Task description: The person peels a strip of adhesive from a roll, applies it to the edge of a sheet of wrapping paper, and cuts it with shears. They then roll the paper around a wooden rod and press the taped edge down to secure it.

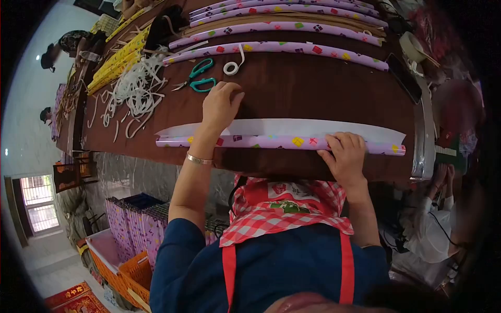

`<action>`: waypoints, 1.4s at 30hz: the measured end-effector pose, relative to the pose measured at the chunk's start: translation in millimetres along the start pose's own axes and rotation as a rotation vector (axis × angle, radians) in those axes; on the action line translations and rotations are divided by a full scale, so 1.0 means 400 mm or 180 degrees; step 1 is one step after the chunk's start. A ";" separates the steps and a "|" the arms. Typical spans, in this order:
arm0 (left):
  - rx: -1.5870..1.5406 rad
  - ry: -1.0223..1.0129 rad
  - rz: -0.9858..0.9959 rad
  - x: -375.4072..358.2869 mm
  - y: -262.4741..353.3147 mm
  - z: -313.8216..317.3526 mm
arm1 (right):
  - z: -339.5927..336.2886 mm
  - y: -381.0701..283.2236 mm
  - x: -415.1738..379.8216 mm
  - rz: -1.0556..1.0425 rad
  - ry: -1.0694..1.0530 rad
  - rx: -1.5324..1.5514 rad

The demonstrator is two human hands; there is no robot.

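Observation:
A partly rolled sheet of purple wrapping paper [271, 141], printed with gift boxes, lies along the near table edge. Its white underside shows as a loose flap behind the roll. My right hand [344, 155] grips the roll toward its right end, fingers over the top and thumb on the near side. My left hand [222, 106] is raised over the flap, its fingers bent and apart from the thumb, with nothing visible between them. Just beyond it are teal-handled scissors [202, 84], blades partly spread, and a small roll of white tape [230, 68].
Finished purple rolls [282, 48] lie across the far side. White strips [136, 86] and yellow rolls [122, 56] are at the left. A dark phone [405, 79] lies at the right edge. An orange basket [128, 275] stands below left. Other people sit around.

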State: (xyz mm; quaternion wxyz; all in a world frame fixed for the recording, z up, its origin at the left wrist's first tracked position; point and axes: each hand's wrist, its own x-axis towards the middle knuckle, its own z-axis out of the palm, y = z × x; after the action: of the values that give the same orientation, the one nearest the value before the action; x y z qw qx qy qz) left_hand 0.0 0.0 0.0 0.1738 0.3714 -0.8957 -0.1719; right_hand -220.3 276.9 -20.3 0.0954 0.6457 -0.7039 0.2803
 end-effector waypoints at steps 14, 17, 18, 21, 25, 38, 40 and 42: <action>0.0712 0.0217 -0.0138 0.226 -0.124 0.046 | -0.002 -0.003 -0.001 -0.0002 0.0031 0.0084; -0.2954 -0.0003 -0.1172 0.218 -0.072 -0.004 | -0.006 -0.005 0.001 0.0004 0.0044 0.0089; -0.4011 -0.0118 -0.1127 0.214 -0.046 -0.020 | -0.005 -0.007 0.001 0.0055 0.0046 0.0068; -0.4793 -0.0992 -0.0527 0.178 0.082 0.003 | 0.002 -0.005 -0.001 0.0042 0.0120 0.0073; -0.5046 -0.2615 0.0191 0.131 0.264 0.107 | -0.005 -0.002 -0.012 0.0069 -0.0021 0.0132; -0.0825 0.0670 0.2668 0.078 0.446 0.206 | -0.047 0.058 -0.037 0.0504 0.0767 0.0679; -0.0897 0.0711 0.2704 0.072 0.445 0.214 | -0.052 0.067 -0.037 0.0533 0.0908 0.0810; -0.0918 0.0683 0.2751 0.064 0.448 0.208 | -0.058 0.077 -0.034 0.0545 0.0992 0.0907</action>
State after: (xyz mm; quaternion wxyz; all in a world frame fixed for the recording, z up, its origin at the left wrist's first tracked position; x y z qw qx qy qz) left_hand -162.0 115.6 9.6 0.3710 -0.0480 -0.9122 -0.1672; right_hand -253.4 300.8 -16.3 0.0866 0.5394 -0.6861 0.4804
